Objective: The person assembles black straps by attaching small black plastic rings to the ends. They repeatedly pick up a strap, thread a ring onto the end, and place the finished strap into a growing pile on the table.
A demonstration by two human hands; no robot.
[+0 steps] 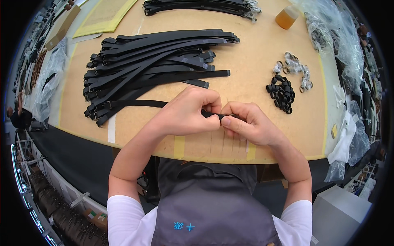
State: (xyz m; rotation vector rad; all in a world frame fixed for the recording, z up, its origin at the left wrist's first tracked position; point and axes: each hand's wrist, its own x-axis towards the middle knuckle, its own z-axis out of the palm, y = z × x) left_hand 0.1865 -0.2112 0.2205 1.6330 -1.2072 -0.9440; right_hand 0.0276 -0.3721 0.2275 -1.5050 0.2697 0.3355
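A black belt runs from the pile at the left across the table to my hands near its front edge. My left hand is closed around the belt, with a short stretch of it showing between thumb and fingers. With thumb and forefinger pinched, my right hand grips the belt's end. A thin dark edge shows between the right fingers; whether it is a ring or part of the strap I cannot tell. Many black belts with buckles lie stacked beyond my left hand, buckle ends to the left.
Right of my hands lie black belt loops and plastic-wrapped metal rings. Another belt bundle and an amber container stand at the back. Clear plastic bags line the right edge; a yellow-edged sheet lies far left.
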